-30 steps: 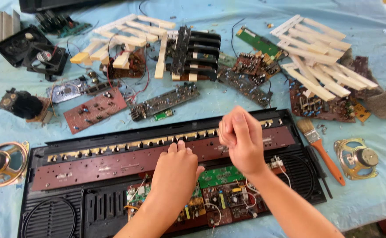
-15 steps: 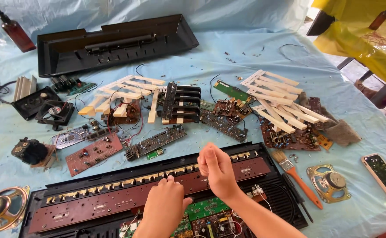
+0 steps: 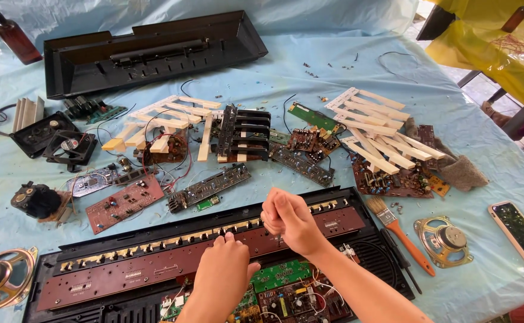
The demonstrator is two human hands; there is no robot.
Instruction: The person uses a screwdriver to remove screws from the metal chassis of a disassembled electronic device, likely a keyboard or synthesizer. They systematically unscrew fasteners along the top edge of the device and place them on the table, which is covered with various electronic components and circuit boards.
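An opened black keyboard case (image 3: 375,254) lies at the near edge of the blue-covered table. A long brown circuit board (image 3: 124,275) runs along it, with a green board (image 3: 283,274) and wiring in front. My left hand (image 3: 223,272) rests palm down on the brown board, fingers spread toward its row of contacts. My right hand (image 3: 289,221) hovers just above the board's right half, curled into a loose fist. Nothing shows inside it.
An orange-handled brush (image 3: 399,233), a loose speaker (image 3: 444,239) and a phone (image 3: 519,233) lie to the right. White keys (image 3: 381,128), black keys (image 3: 247,131) and small boards fill the middle. The black top cover (image 3: 154,51) sits at the back, a fan (image 3: 67,146) at left.
The view has tilted up, showing more of the far table. Both hands stay over the brown board; my right hand's fingers have curled in tighter.
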